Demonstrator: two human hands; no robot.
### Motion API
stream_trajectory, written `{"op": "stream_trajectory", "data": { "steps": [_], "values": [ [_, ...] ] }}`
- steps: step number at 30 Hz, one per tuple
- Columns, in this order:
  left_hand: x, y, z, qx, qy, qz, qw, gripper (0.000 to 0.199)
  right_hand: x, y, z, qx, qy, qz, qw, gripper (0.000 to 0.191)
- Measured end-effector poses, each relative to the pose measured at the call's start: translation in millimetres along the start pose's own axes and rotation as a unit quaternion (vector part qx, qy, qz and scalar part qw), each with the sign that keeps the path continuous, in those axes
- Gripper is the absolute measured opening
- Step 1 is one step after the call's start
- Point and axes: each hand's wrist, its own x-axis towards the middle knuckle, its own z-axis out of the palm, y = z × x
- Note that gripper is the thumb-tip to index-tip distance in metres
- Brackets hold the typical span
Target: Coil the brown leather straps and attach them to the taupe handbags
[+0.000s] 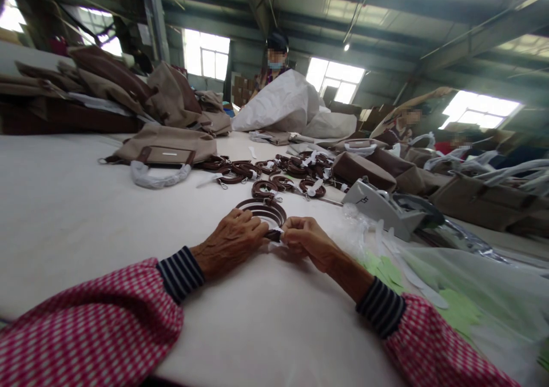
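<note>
A brown strap point(262, 206), wound into a coil, lies on the white tabletop directly in front of me. My left hand point(234, 239) is closed over the near left side of the coil, its fingers bent onto the band. Opposite it, the thumb and fingers of my right hand point(306, 239) pinch at the near right side, where a small white wrapping piece point(278, 235) shows around the dark strap. The fingertips of both hands nearly meet there and partly hide the wrapping.
Beyond my hands lies a pile of coiled straps point(295, 167) with white wraps. Left of it rests a taupe handbag point(167, 147), bags heaped behind. A grey tape dispenser point(377, 207), clear plastic point(480, 278) and green pieces point(461, 307) lie right. Co-workers point(274, 70) stand beyond.
</note>
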Motion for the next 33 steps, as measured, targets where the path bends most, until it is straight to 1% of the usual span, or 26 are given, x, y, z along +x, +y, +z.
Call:
{"op": "stream_trajectory", "data": {
  "steps": [4,6,8,10,13,15,16,17,19,20,21,23,25,26,27,28,30,31,32,33],
  "values": [
    [1.5,-5.0,7.2,-0.023,-0.006,-0.003,1.000,0.021,-3.6,4.5,3.4,-0.025,0.061,-0.075,0.995,0.022],
    [1.1,-5.6,9.9,-0.022,-0.017,-0.006,1.000,0.025,-3.6,8.6,4.0,-0.035,0.071,-0.095,0.992,0.024],
    [0.4,-4.4,10.7,-0.016,-0.022,-0.007,1.000,0.026,-1.5,11.5,3.2,-0.031,0.061,-0.101,0.993,0.027],
    [0.0,-2.4,9.4,-0.011,-0.020,-0.008,1.000,0.025,1.4,12.4,2.4,-0.017,0.038,-0.092,0.995,0.030],
    [0.1,-2.7,5.4,-0.001,-0.030,-0.023,0.999,0.016,1.3,10.4,3.9,0.015,0.021,-0.046,0.999,0.032],
    [0.1,-6.5,3.2,0.017,-0.045,-0.051,0.998,0.013,-3.7,8.5,6.1,0.029,0.015,-0.015,0.999,0.031],
    [0.0,-9.2,2.5,0.020,-0.054,-0.067,0.996,0.013,-7.0,7.6,6.7,0.027,0.009,-0.010,1.000,0.030],
    [-0.1,-12.0,2.1,0.016,-0.061,-0.081,0.995,0.015,-10.1,6.7,6.7,0.021,0.002,-0.015,1.000,0.030],
    [-0.6,-16.6,1.7,-0.020,-0.071,-0.096,0.993,0.021,-13.2,4.1,3.4,0.007,-0.004,-0.055,0.998,0.031],
    [-0.8,-18.0,1.5,-0.047,-0.072,-0.093,0.992,0.026,-12.7,1.7,-0.2,0.009,0.007,-0.081,0.997,0.033],
    [-1.0,-18.9,1.2,-0.072,-0.071,-0.086,0.991,0.030,-10.6,-1.5,-5.3,0.017,0.031,-0.106,0.994,0.035],
    [-1.2,-19.5,0.2,-0.109,-0.064,-0.068,0.990,0.038,-3.6,-10.3,-19.3,0.034,0.109,-0.160,0.980,0.041],
    [-1.5,-20.4,-1.0,-0.129,-0.055,-0.055,0.989,0.042,4.7,-19.7,-36.8,0.033,0.194,-0.212,0.957,0.044],
    [-1.7,-21.4,-1.4,-0.134,-0.051,-0.054,0.988,0.041,8.4,-23.3,-46.0,0.018,0.223,-0.233,0.946,0.043],
    [-2.0,-22.9,-1.7,-0.136,-0.046,-0.052,0.988,0.038,11.5,-25.6,-54.9,-0.010,0.238,-0.245,0.940,0.040],
    [-2.5,-24.9,-1.9,-0.132,-0.041,-0.048,0.989,0.034,14.0,-26.3,-63.1,-0.052,0.239,-0.244,0.939,0.035],
    [-3.7,-30.0,-2.2,-0.113,-0.033,-0.050,0.992,0.028,17.0,-22.9,-76.1,-0.181,0.226,-0.207,0.935,0.021],
    [-4.3,-32.6,-2.6,-0.105,-0.033,-0.053,0.993,0.027,17.5,-19.5,-80.6,-0.263,0.226,-0.183,0.920,0.015],
    [-4.7,-34.9,-3.2,-0.102,-0.036,-0.056,0.993,0.027,17.3,-15.6,-83.5,-0.347,0.233,-0.168,0.893,0.012],
    [-4.9,-36.8,-4.1,-0.108,-0.043,-0.058,0.992,0.028,16.6,-11.9,-84.8,-0.423,0.243,-0.165,0.857,0.014]
  ]
}}
